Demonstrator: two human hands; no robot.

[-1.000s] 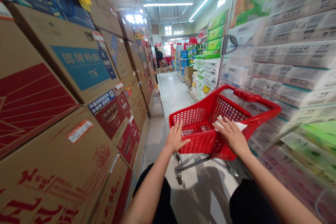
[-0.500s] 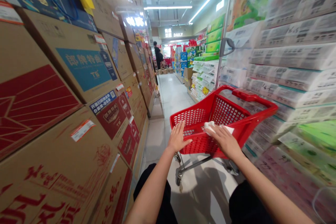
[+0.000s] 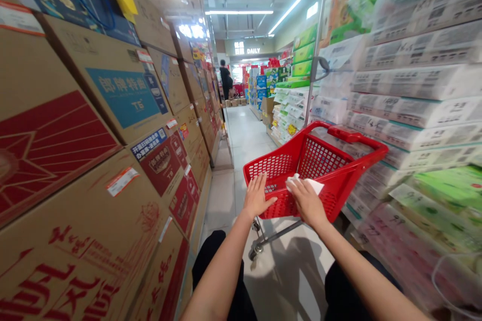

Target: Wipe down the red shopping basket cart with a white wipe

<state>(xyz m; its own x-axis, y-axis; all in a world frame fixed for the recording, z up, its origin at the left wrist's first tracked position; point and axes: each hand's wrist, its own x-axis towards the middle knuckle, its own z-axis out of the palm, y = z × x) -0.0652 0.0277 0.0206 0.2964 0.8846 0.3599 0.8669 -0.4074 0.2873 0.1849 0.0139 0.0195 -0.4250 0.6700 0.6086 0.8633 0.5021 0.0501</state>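
A red shopping cart (image 3: pixel 339 190) stands in front of me, turned sideways, its handle to the right. On the near left corner of its basket rests my left hand (image 3: pixel 258 198), fingers spread, holding nothing. My right hand (image 3: pixel 306 200) lies over a white cloth or tissue (image 3: pixel 315 186) at the cart's near rim, pressing it there. Part of the cloth shows past the fingertips and part to the right of the hand. The palm side of the right hand is hidden.
Cardboard boxes (image 3: pixel 124 98) are stacked along the left side. White packs (image 3: pixel 406 80) and green packs (image 3: pixel 452 190) pile up on the right. A glass door edge with a grey handle (image 3: pixel 320 69) rises behind the cart. Far down the aisle stands a person (image 3: pixel 225 80) in dark clothes.
My right hand has moved left along the rim with the cloth, closer to my left hand. The cart's handle end has shifted slightly left in view.
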